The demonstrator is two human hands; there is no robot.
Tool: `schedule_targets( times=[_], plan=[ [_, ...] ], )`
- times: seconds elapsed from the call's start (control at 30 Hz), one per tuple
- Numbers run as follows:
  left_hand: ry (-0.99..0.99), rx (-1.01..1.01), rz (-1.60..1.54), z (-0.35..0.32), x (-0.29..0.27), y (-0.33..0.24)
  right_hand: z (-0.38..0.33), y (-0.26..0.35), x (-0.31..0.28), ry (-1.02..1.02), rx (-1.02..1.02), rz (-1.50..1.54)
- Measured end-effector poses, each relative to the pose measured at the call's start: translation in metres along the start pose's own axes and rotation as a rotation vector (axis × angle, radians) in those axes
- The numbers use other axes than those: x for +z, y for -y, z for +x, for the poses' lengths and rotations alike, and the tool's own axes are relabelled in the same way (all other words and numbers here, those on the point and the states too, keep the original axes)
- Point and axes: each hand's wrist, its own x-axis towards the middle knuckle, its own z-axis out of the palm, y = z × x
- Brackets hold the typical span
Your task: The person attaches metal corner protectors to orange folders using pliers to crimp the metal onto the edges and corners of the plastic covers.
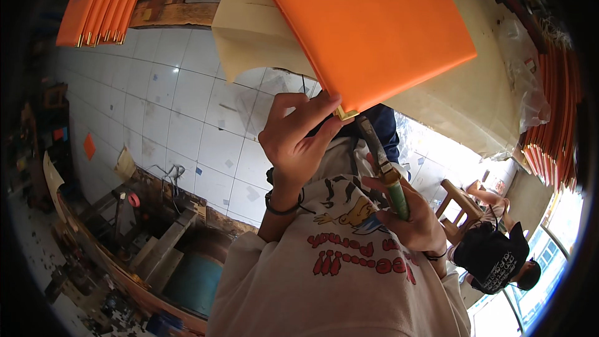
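Observation:
A large orange folder with a smooth cover lies at the table's edge, its near corner pointing toward me. A small gold metal corner piece sits on that corner. My left hand pinches the folder there, with thumb and index finger next to the metal piece. My right hand is wrapped around a green-handled hand tool with a long dark metal front part. The tool's tip is close beside the gold corner; whether it touches cannot be told. My palm hides part of the handle.
Beneath the folder is a tan covered table. Orange folders with gold corners are stacked at far left, and another tall stack stands at right beside clear plastic. A seated person is at lower right. Wooden machinery stands at lower left on white tiles.

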Motion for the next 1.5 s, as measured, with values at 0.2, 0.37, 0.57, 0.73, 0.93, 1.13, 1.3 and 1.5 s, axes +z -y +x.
schedule_targets(
  times=[0.2,0.37,0.57,0.73,0.93,1.13,1.3,1.5],
  plan=[
    [0.08,0.017,0.044,0.012,-0.008,-0.004,0.001,0.005,0.002,0.031,0.019,0.012],
    [-0.036,0.003,0.027,0.013,0.006,-0.009,0.002,0.007,-0.001,0.038,-0.003,0.022],
    [-0.067,0.026,0.048,0.012,0.007,-0.019,-0.005,0.01,-0.002,0.02,0.025,-0.061],
    [0.048,0.146,0.113,0.025,-0.008,-0.03,-0.009,0.011,-0.001,0.002,0.074,-0.001],
    [0.009,-0.638,-0.893,0.034,-0.012,-0.038,-0.009,0.011,-0.001,-0.002,0.028,0.009],
    [0.216,-0.731,-0.69,0.036,-0.021,-0.03,0.003,0.01,0.006,0.025,0.013,-0.047],
    [0.266,-0.774,-0.74,0.036,-0.022,-0.021,0.009,0.013,0.009,0.025,0.041,0.004],
    [0.243,-0.793,-0.779,0.033,-0.016,-0.016,0.009,0.01,0.016,0.001,-0.013,-0.053]
  ],
)
